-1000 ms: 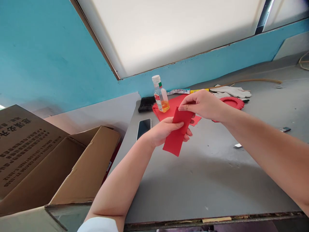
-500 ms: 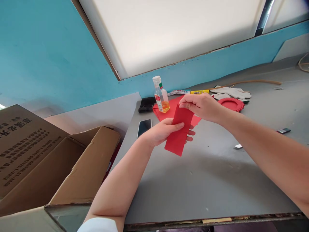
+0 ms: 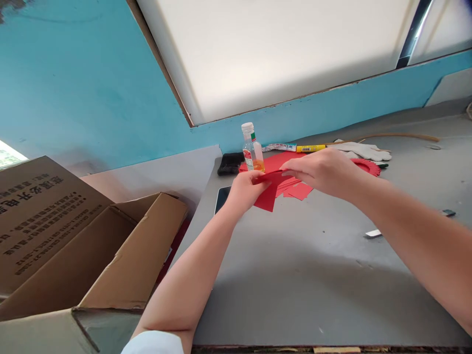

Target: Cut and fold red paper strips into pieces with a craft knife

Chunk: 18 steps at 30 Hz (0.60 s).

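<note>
A strip of red paper [image 3: 266, 199] is held between my two hands above the grey table. My left hand [image 3: 248, 191] pinches it from the left, thumb on top. At its upper right edge, the fingertips of my right hand [image 3: 320, 169] are closed on the same paper. Behind and below lie more red paper pieces [image 3: 299, 191], partly covered by my hands. A glass bottle [image 3: 252, 150] with a white cap and a little amber liquid stands on the red paper at the back.
A dark phone [image 3: 221, 198] lies left of my left hand, near a black fuzzy item [image 3: 230, 163]. Along the back are a yellow tube [image 3: 310, 148], white gloves [image 3: 363, 149] and a red fringed ring [image 3: 370, 167]. An open cardboard box [image 3: 136, 250] stands at the left.
The red strip has tipped from nearly upright to a flatter, folded-looking position. My left fingers have curled in around it, and my right hand has moved slightly. The view has shifted a little.
</note>
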Tool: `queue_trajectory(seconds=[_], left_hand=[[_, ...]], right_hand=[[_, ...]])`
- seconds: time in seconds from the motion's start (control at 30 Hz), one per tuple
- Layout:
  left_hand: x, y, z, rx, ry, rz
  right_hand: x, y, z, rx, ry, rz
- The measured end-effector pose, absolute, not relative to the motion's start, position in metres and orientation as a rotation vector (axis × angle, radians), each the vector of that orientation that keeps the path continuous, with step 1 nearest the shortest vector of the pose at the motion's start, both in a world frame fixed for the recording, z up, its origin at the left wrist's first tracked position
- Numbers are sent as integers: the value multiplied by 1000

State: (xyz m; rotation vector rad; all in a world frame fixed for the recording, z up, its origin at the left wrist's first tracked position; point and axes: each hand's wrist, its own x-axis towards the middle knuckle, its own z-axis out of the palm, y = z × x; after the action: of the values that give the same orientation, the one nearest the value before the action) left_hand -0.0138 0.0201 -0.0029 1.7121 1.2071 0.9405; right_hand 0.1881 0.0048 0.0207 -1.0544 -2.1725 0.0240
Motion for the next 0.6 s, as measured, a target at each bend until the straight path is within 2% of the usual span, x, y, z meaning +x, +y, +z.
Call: queue_trajectory(seconds=[0.13, 0.27, 0.4, 0.5, 0.6], left_hand=[[-13, 20, 2, 1521, 1177, 1102], [-14, 17, 9, 1422, 1101, 1154], [-17, 10, 19, 1283, 712, 1093], [-16, 6, 22, 1350, 622, 1068], [-14, 4, 19, 1481, 854, 1230]], right_hand=[[176, -2, 16, -1012, -2260, -198], [171, -3, 11, -990, -2225, -188], [173, -2, 12, -1006, -2065, -183], [178, -3, 17, -999, -1932, -118], [182, -2, 20, -997, -1851, 123]])
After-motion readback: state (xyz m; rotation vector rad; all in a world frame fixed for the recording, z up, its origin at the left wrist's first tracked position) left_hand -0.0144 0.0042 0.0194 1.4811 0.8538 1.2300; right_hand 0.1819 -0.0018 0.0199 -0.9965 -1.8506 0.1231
